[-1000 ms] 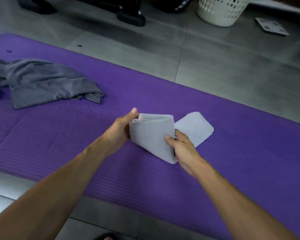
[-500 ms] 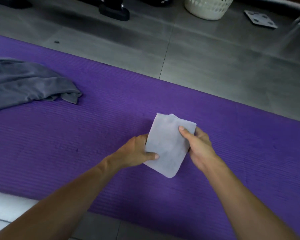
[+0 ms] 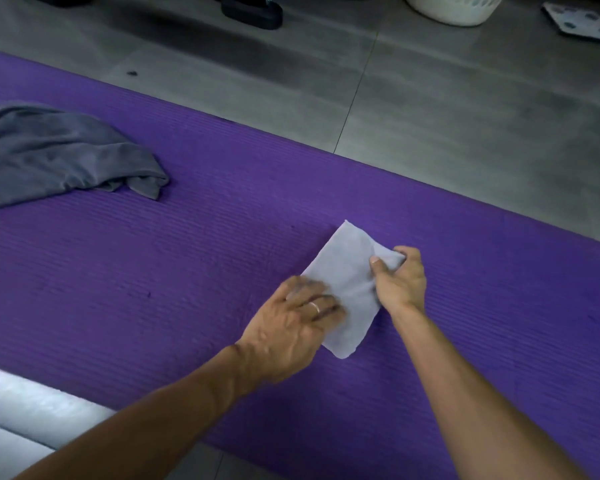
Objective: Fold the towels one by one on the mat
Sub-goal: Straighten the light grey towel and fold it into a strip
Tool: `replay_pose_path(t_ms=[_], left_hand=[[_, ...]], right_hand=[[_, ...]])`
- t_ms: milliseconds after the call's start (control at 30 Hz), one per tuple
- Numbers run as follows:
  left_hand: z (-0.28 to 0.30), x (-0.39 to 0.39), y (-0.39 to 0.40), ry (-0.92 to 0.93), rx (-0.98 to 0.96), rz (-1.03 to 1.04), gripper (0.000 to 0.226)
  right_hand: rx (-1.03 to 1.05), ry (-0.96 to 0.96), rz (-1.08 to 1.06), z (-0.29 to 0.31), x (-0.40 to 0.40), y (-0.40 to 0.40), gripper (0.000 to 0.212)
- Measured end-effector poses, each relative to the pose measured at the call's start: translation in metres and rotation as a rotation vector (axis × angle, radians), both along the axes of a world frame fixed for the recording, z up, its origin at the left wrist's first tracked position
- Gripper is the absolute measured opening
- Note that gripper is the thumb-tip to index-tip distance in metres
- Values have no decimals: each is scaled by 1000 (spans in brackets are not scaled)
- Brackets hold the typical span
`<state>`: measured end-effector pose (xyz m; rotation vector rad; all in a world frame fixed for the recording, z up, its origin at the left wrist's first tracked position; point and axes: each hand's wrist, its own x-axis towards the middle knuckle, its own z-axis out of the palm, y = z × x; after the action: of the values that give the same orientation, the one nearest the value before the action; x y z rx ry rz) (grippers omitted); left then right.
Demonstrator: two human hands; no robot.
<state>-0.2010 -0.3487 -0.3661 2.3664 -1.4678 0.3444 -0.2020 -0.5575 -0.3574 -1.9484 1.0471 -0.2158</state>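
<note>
Down goes the left hand (image 3: 297, 323), flat now on the small white towel (image 3: 347, 289) at mid-mat (image 3: 222, 237), fingers straight, pressing; the right hand (image 3: 400, 280) pinches its far-right corner. Risk: tug that corner and the layers slide apart. Grey towel (image 3: 59, 154) waits far left, unfolded.

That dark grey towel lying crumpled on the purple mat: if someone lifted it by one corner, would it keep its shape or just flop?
Probably flop. The dark grey towel lies in soft wrinkles and bunched folds on the mat, so it looks limp, not stiff. It seems thin, so likely light. If pushed, it would probably bunch up rather than slide on the ribbed surface.
</note>
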Motion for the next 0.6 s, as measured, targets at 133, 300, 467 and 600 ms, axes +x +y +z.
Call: replay_pose_path(t_ms=[133, 300, 467, 600], left_hand=[[-16, -6, 7, 102, 105, -54, 42], [-29, -12, 16, 134, 124, -66, 50], [-34, -13, 13, 149, 89, -48, 58], [-34, -11, 12, 147, 175, -39, 63]], right_hand=[[-568, -45, 281, 11, -6, 10, 58], [-480, 27, 1145, -11, -9, 12, 56], [-850, 241, 1232, -20, 5, -24, 62], [-904, 396, 999, -12, 19, -35, 59]])
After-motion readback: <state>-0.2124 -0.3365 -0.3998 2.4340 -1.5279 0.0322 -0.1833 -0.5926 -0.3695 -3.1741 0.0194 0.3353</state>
